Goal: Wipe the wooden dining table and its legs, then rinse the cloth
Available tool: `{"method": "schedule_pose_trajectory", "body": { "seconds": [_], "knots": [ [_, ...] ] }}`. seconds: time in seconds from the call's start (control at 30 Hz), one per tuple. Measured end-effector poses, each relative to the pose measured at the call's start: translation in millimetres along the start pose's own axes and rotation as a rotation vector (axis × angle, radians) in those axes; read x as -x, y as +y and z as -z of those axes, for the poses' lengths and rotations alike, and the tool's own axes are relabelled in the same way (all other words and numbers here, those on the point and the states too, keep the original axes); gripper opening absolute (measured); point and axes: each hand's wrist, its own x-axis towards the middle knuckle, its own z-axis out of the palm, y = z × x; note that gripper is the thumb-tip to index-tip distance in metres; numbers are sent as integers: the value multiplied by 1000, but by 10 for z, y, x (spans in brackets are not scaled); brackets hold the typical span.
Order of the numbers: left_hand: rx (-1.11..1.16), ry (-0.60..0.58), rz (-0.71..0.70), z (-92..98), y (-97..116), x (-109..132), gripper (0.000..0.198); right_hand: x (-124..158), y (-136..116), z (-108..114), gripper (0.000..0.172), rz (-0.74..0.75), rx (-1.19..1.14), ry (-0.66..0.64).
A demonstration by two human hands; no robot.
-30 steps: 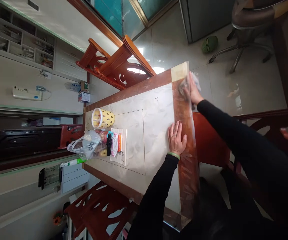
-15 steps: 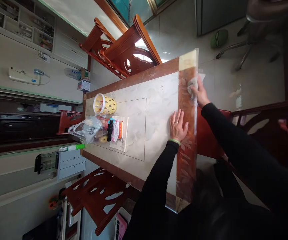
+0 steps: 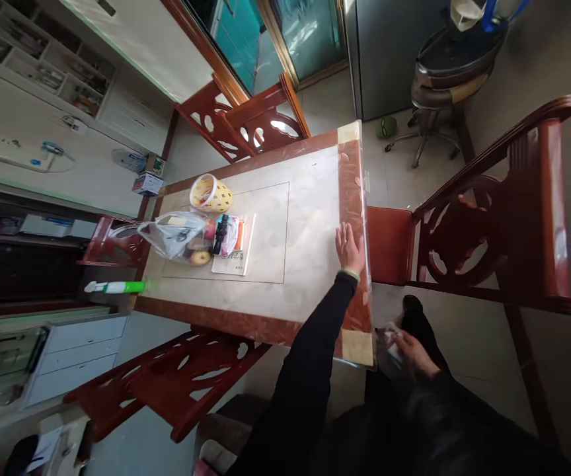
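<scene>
- Left hand (image 3: 349, 248) lies flat and open on the worktop (image 3: 305, 218), mid-frame — keep it braced.
- Right hand (image 3: 409, 354) grips the cloth (image 3: 388, 338) by the worktop's lower-right corner — wipe along that edge with steady pressure.

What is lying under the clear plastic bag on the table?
The clear plastic bag rests on the table, beside a book and a yellow fruit at its edge. Dark items show faintly inside it; whatever is directly beneath is hidden.

A: What's at frame centre?
B: The left hand (image 3: 349, 248) lies flat on the table (image 3: 310, 218).
A: And lower right?
B: The right hand (image 3: 411, 354) grips a cloth (image 3: 388, 338) beside the table's corner.
</scene>
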Motion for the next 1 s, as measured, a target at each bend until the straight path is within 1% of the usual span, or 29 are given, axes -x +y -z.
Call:
{"method": "schedule_pose_trajectory", "body": {
  "seconds": [0.03,0.1,0.13,0.2,0.23,0.27,0.3,0.33,0.4,0.43,0.5,0.57,0.6,0.63,0.67,0.7,0.77,0.83,0.9,0.97,1.0],
  "knots": [
    [84,5,32,5,-18,275,75,34,-72,105,37,11,21,52],
    [250,12,115,49,-36,758,74,-84,-353,207,48,69,56,136],
    [330,11,143,93,-30,944,73,-205,-535,189,56,119,65,156],
    [459,23,127,223,4,1183,72,-492,-904,12,70,259,94,132],
    [488,37,85,301,21,1242,72,-631,-1062,-129,75,358,122,91],
    [481,54,32,379,28,1272,72,-753,-1187,-287,78,488,229,27],
    [432,65,-18,449,20,1283,72,-852,-1277,-447,78,566,363,-24],
    [345,52,-49,506,-8,1289,71,-928,-1330,-595,79,613,473,-66],
    [145,-34,-37,559,-119,1312,70,-1025,-1348,-812,79,635,624,-115],
    [73,-88,-8,551,-194,1329,69,-1064,-1332,-872,79,632,652,-130],
    [-8,-168,40,473,-345,1333,71,-1178,-1305,-902,77,648,682,-163],
    [-37,-179,51,345,-441,1206,76,-1400,-1350,-857,75,679,705,-194],
    [-60,-172,44,276,-455,1065,77,-1564,-1413,-825,74,691,711,-200],
    [-86,-156,28,210,-446,866,78,-1765,-1504,-793,74,699,713,-198],
    [-107,-120,-3,148,-418,613,78,-2001,-1618,-765,74,702,714,-190],
    [-125,-85,-38,94,-377,313,77,-2267,-1749,-741,75,700,714,-178],
    [-148,-16,-104,4,-276,-374,75,-2862,-2040,-699,75,715,690,-158],
    [-154,-54,-61,-64,-184,-1085,76,-3498,-2330,-657,73,754,636,-153],
    [-162,-74,-20,-122,-121,-1746,77,-4134,-2596,-616,70,787,591,-169],
    [-184,-70,-24,-169,-93,-2329,75,-4736,-2840,-592,65,843,555,-215],
    [-191,-56,-35,-184,-88,-2590,74,-5011,-2958,-591,60,890,535,-240]
  ]
}}
